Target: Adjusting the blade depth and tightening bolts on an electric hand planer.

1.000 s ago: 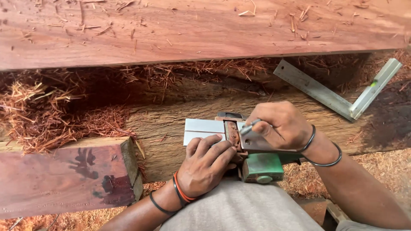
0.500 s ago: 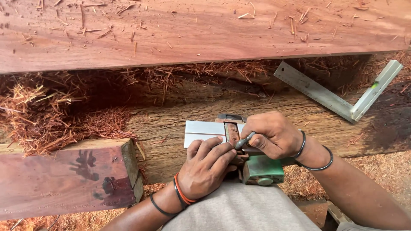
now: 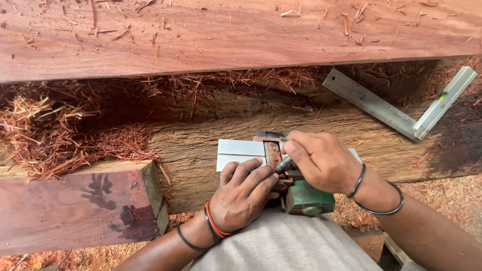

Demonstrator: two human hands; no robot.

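Clearly, hands at work:
Left hand (image 3: 243, 193): grip pressing the green planer (image 3: 306, 198) (steadying it).
Right hand (image 3: 321, 160): grip clamped on a small tool (image 3: 284, 164), driving into the planer.

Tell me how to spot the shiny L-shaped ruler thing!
Find the big reddish plank lying across the top, then follow its lower edge to the right end. Just below it, on the rough brown timber, lies the metal square. It is the only silvery L-shaped tool there, away from both hands, with a small green spot on its thicker arm.
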